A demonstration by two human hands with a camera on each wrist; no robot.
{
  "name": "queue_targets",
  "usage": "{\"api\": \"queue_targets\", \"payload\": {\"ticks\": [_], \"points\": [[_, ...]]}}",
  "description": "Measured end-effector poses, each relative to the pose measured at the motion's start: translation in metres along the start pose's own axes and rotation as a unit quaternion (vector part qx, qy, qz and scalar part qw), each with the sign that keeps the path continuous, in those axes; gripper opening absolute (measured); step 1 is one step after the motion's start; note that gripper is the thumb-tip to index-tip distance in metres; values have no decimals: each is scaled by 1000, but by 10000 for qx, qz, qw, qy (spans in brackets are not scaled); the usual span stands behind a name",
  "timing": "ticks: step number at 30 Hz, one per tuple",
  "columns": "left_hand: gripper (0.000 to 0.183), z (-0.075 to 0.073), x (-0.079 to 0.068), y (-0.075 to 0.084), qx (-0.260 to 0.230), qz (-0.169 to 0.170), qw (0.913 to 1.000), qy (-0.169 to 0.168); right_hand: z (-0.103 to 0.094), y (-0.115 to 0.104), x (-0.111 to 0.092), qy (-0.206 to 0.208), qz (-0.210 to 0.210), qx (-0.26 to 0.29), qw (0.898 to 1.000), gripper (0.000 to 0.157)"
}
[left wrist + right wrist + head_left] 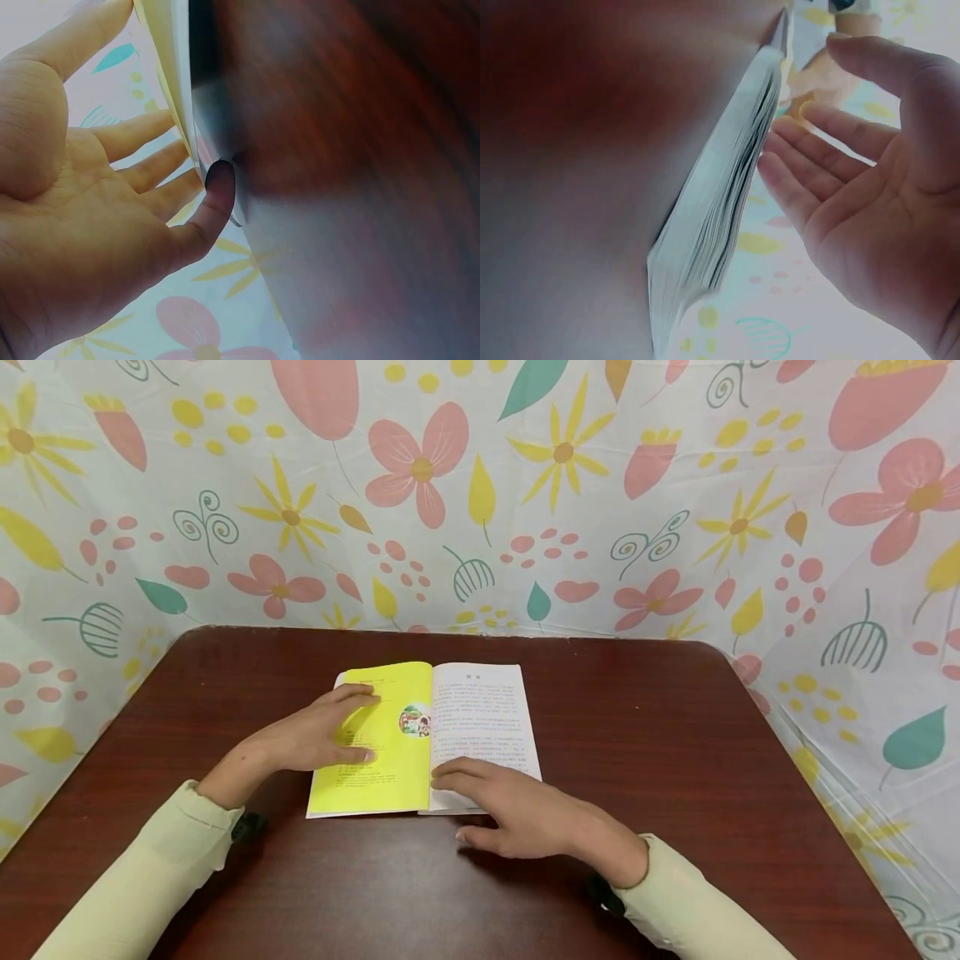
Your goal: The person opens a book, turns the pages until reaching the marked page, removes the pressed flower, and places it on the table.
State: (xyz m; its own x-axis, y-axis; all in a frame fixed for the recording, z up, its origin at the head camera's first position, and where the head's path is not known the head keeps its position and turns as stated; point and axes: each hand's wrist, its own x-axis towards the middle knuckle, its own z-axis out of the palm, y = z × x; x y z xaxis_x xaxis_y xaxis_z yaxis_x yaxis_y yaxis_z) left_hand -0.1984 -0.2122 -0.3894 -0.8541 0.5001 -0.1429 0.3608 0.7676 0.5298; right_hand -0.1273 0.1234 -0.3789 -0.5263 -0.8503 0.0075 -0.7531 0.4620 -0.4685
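Observation:
An open book point(487, 714) lies on the dark wooden table, its left page point(393, 785) bright yellow with a small round picture, its right page white with printed text. My left hand point(311, 735) rests over the yellow page with fingers spread, thumb and fingertips on the paper. In the left wrist view that hand point(112, 195) has its little finger at the book's edge. Over the lower part of the white page lies my right hand point(517, 806), fingers extended, thumb apart near the front edge. The right wrist view shows its fingertips along the thick page block point(720, 187).
The reddish-brown table point(637, 718) extends on all sides of the book. A white cloth point(480, 585) printed with flowers and leaves hangs behind and beside it. Dark wrist devices point(247, 827) show under both pale sleeves point(150, 877).

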Motion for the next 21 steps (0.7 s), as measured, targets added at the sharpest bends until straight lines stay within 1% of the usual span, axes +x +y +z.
{"api": "queue_targets", "payload": {"ticks": [3,6,12,17,21], "points": [[90,0,0,0,19,8,10000,-31,-3,5,-1,215,89,-382,9990,46],[90,0,0,1,14,27,10000,-60,-3,10,-2,349,104,-735,9966,40],[90,-1,-1,1,-30,31,9999,-97,-3,13,-1,459,146,-1255,9909,43],[89,0,-1,2,-72,70,9999,-106,-4,15,-1,498,195,-1456,9879,44],[88,-1,-1,3,-63,59,9999,-108,-6,15,-2,450,179,-1454,9882,38]]}}
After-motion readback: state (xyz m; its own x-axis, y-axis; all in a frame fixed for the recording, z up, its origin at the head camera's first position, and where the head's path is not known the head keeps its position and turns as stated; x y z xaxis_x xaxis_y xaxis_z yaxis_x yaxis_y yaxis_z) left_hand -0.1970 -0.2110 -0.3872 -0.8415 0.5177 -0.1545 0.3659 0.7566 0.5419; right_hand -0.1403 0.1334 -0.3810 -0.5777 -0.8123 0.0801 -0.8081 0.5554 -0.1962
